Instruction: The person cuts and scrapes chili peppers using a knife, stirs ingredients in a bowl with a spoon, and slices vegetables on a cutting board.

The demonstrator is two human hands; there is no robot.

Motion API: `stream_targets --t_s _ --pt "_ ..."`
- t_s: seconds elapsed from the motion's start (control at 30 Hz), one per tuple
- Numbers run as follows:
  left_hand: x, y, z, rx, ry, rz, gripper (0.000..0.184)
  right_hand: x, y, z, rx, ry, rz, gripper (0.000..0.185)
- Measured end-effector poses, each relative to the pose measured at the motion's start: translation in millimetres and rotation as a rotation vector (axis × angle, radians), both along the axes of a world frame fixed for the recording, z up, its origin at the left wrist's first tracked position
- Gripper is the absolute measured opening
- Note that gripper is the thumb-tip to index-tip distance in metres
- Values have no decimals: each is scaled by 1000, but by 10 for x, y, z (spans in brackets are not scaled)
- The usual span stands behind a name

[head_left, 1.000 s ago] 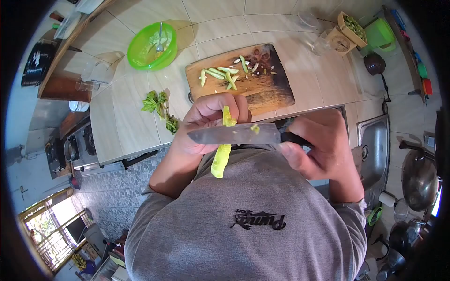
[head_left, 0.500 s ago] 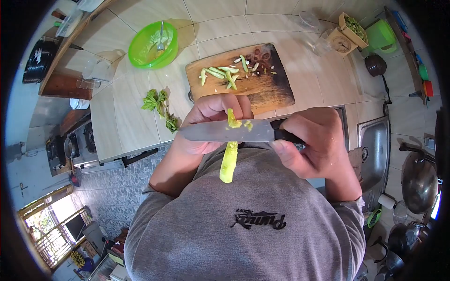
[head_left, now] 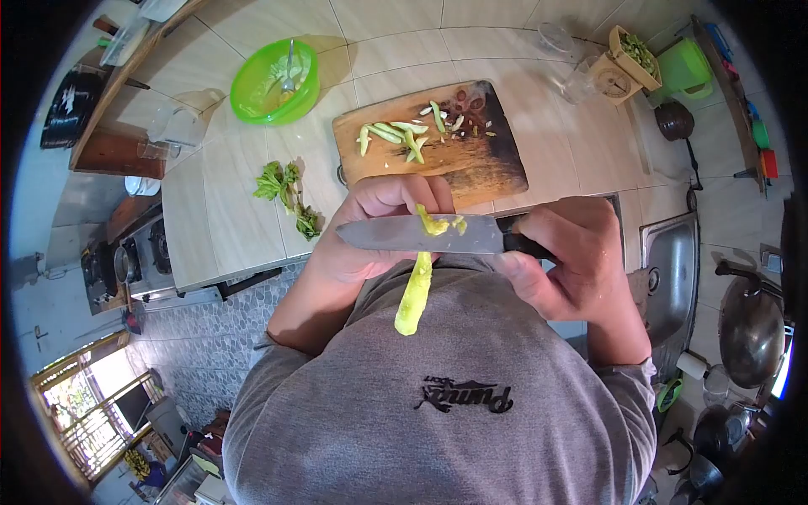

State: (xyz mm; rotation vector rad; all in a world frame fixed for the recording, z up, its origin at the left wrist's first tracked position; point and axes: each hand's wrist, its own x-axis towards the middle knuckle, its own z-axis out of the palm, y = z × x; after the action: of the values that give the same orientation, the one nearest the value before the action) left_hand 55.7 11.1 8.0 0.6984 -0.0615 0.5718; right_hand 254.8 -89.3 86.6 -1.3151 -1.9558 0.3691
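Head view: knife [head_left: 379, 236] in right grip [head_left: 574, 257] partly hides green strip [head_left: 413, 299] held by left grip [head_left: 370, 210]; board [head_left: 467, 172], bowl [head_left: 307, 97] beyond.

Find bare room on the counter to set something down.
Right of the cutting board, the counter is bare toward the glass cup and sink. The left front corner beside the leafy greens is free. Crowded: the board's far half, strewn with green strips.

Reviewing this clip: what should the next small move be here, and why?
Probably one short, light stroke of the knife by the right hand, keeping the edge clear of the left hand. The blade lies across the green piece, which the left hand seems to hold, and yellowish bits show at the blade, so more may need trimming.
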Motion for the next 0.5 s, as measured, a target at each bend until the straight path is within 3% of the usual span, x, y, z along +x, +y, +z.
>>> stream_targets --t_s 0.27,0.5 --pt "5 33 62 -23 60 3 29 31 96 -16 -3 -8 -14 24" --pt "43 278 -180 72 -23 34 18 89 267 -192 -40 121 -213 30"
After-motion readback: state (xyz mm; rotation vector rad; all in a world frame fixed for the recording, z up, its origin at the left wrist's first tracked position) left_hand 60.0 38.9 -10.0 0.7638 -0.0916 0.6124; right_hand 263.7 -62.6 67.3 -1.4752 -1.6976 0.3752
